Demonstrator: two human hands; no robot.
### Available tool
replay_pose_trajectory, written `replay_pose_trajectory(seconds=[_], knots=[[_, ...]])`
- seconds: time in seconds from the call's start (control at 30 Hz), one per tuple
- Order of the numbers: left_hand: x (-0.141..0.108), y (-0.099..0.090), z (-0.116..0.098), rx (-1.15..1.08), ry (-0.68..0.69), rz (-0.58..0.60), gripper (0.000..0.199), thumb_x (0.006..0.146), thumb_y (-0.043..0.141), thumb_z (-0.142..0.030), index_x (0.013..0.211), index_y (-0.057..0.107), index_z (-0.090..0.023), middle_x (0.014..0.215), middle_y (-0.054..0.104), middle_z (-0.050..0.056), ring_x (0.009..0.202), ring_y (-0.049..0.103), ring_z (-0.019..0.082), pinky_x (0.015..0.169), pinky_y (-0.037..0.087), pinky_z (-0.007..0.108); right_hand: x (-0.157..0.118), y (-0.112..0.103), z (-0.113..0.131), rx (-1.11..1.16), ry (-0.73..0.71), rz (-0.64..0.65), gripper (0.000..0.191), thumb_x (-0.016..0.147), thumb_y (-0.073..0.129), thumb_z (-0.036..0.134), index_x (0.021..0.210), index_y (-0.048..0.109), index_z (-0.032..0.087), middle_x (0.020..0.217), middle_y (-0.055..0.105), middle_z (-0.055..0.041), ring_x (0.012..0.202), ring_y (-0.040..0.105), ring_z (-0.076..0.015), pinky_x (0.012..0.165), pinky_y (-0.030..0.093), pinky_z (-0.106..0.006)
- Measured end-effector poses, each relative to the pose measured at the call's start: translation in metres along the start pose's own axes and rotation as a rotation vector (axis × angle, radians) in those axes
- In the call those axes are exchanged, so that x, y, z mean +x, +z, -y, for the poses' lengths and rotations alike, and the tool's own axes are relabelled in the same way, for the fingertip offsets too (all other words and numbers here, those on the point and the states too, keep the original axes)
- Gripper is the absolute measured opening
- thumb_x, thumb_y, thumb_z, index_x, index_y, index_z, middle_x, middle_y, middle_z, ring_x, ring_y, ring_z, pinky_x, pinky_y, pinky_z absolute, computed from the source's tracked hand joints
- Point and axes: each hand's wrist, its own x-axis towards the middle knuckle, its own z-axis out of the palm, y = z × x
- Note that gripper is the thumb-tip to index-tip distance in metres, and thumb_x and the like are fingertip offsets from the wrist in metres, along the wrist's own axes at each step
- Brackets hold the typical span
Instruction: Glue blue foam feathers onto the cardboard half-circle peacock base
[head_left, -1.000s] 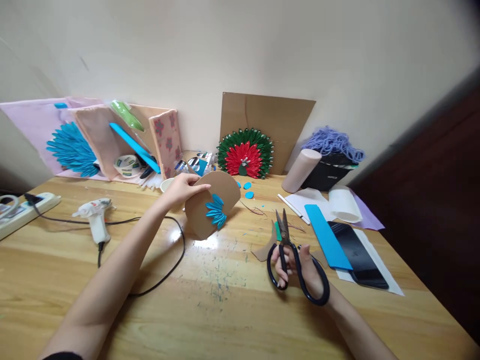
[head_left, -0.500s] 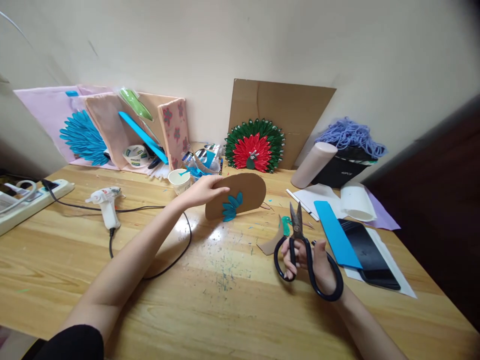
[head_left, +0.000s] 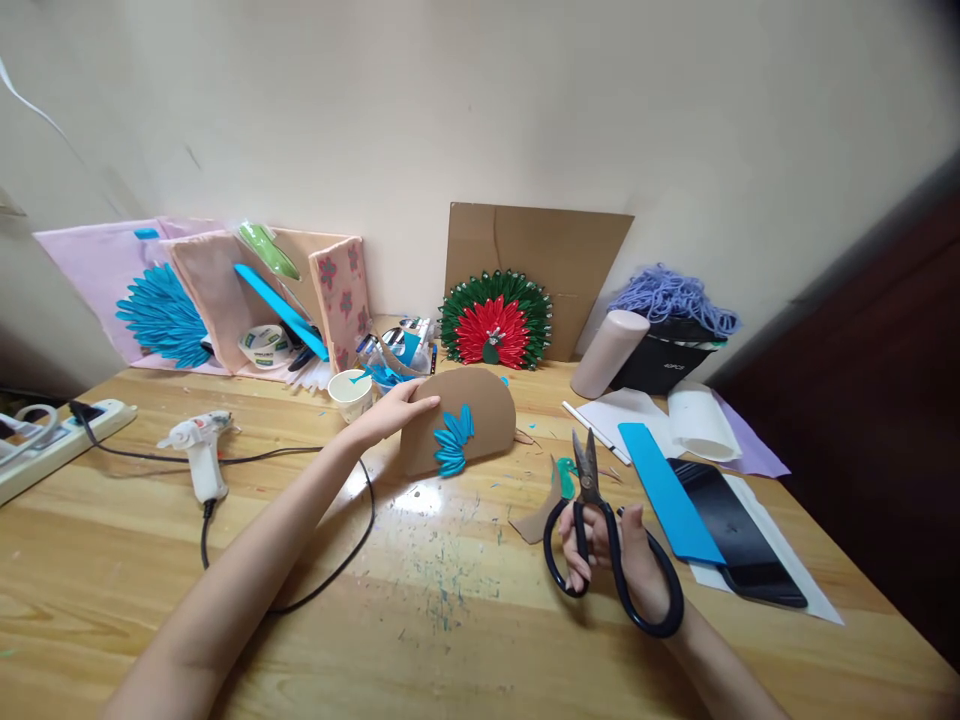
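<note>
My left hand (head_left: 397,410) grips the upper left edge of a brown cardboard piece (head_left: 487,415) with a rounded top, tilted up off the table. Several blue petals (head_left: 452,442) are fixed on its front. In my right hand (head_left: 619,555) are black-handled scissors (head_left: 592,490), fingers through the loops, blades slightly apart and pointing up. Just left of the scissors lies a curved cardboard scrap (head_left: 536,518) beside a small green bird-head shape (head_left: 564,478).
A glue gun (head_left: 202,455) with its cable lies at the left near a power strip (head_left: 67,445). Behind stand a paper cup (head_left: 350,397), a red and green fan (head_left: 495,325) and a pink box (head_left: 341,300). A blue strip (head_left: 667,490) and dark tablet (head_left: 739,535) lie right.
The camera view has shifted slightly. The cardboard piece has turned to face me more, showing more of its front and petals. My right hand still holds the scissors in much the same pose.
</note>
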Motion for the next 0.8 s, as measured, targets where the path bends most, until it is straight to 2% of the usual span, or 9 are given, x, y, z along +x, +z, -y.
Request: replay_pose_trajectory(seconds=[0.17, 0.27, 0.33, 0.43, 0.53, 0.6, 0.73, 0.77, 0.8], knots=[[0.001, -0.002, 0.000, -0.046, -0.006, -0.051, 0.038, 0.066, 0.067, -0.043, 0.089, 0.064, -0.014, 0.086, 0.069, 0.006, 0.077, 0.063, 0.022, 0.066, 0.049, 0.030, 0.008, -0.001, -0.006, 0.048, -0.009, -0.080, 0.076, 0.059, 0.024, 0.088, 0.072, 0.050, 0.017, 0.043, 0.046, 0.0020, 0.039, 0.052, -0.0167, 0.045, 0.042, -0.031], [-0.002, 0.006, -0.005, -0.123, -0.041, -0.007, 0.036, 0.066, 0.068, -0.042, 0.089, 0.064, -0.015, 0.085, 0.069, 0.006, 0.075, 0.063, 0.021, 0.067, 0.049, 0.030, 0.014, -0.002, -0.008, 0.046, -0.081, -0.232, 0.057, 0.069, 0.043, 0.074, 0.075, 0.051, 0.018, 0.043, 0.046, 0.0044, 0.040, 0.051, -0.0147, 0.047, 0.043, -0.030], [-0.005, 0.016, -0.008, -0.173, -0.050, 0.056, 0.036, 0.067, 0.068, -0.041, 0.091, 0.063, -0.015, 0.086, 0.069, 0.006, 0.076, 0.064, 0.020, 0.068, 0.049, 0.030, 0.016, -0.002, -0.009, -0.033, -0.154, -0.306, 0.048, 0.067, 0.057, 0.064, 0.077, 0.051, 0.018, 0.045, 0.048, 0.0048, 0.041, 0.051, -0.0139, 0.048, 0.043, -0.029], [-0.011, 0.030, -0.013, -0.160, -0.036, 0.113, 0.034, 0.069, 0.064, -0.044, 0.088, 0.065, -0.015, 0.082, 0.069, 0.006, 0.077, 0.063, 0.022, 0.067, 0.049, 0.031, 0.015, 0.000, -0.009, -0.199, -0.176, -0.333, 0.044, 0.065, 0.064, 0.059, 0.063, 0.050, 0.017, 0.048, 0.052, 0.0007, 0.043, 0.052, -0.0137, 0.046, 0.041, -0.027], [-0.016, 0.038, -0.018, -0.107, -0.014, 0.080, 0.034, 0.073, 0.058, -0.048, 0.082, 0.066, -0.016, 0.077, 0.069, 0.004, 0.078, 0.063, 0.022, 0.065, 0.049, 0.030, 0.010, 0.000, -0.008, -0.251, -0.172, -0.368, 0.043, 0.068, 0.063, 0.056, 0.056, 0.046, 0.018, 0.049, 0.053, -0.0009, 0.044, 0.051, -0.0132, 0.046, 0.040, -0.027], [-0.018, 0.039, -0.022, -0.091, -0.015, 0.089, 0.034, 0.074, 0.056, -0.048, 0.081, 0.067, -0.016, 0.078, 0.069, 0.004, 0.077, 0.063, 0.022, 0.064, 0.049, 0.029, 0.009, -0.001, -0.007, -0.191, -0.209, -0.426, 0.039, 0.068, 0.065, 0.052, 0.061, 0.047, 0.018, 0.050, 0.053, 0.0002, 0.046, 0.052, -0.0133, 0.047, 0.041, -0.027], [-0.019, 0.037, -0.025, -0.059, -0.043, 0.333, 0.027, 0.067, 0.066, -0.040, 0.082, 0.068, -0.018, 0.086, 0.070, 0.006, 0.078, 0.064, 0.022, 0.066, 0.050, 0.031, 0.013, -0.009, -0.002, 0.040, -0.318, -0.549, 0.032, 0.066, 0.070, 0.042, 0.075, 0.051, 0.019, 0.054, 0.049, 0.0040, 0.048, 0.051, -0.0125, 0.047, 0.044, -0.026], [-0.019, 0.036, -0.025, -0.051, -0.044, 0.366, 0.027, 0.065, 0.068, -0.038, 0.083, 0.069, -0.018, 0.087, 0.070, 0.006, 0.078, 0.064, 0.023, 0.067, 0.050, 0.032, 0.015, -0.012, -0.001, 0.098, -0.339, -0.562, 0.031, 0.066, 0.071, 0.042, 0.077, 0.051, 0.019, 0.054, 0.048, 0.0044, 0.048, 0.050, -0.0120, 0.047, 0.043, -0.025], [-0.018, 0.036, -0.024, -0.046, -0.042, 0.351, 0.028, 0.065, 0.069, -0.038, 0.084, 0.069, -0.017, 0.088, 0.071, 0.007, 0.079, 0.064, 0.023, 0.067, 0.050, 0.032, 0.016, -0.016, 0.001, 0.155, -0.351, -0.566, 0.032, 0.065, 0.070, 0.043, 0.076, 0.052, 0.019, 0.055, 0.048, 0.0044, 0.048, 0.049, -0.0115, 0.046, 0.043, -0.025]])
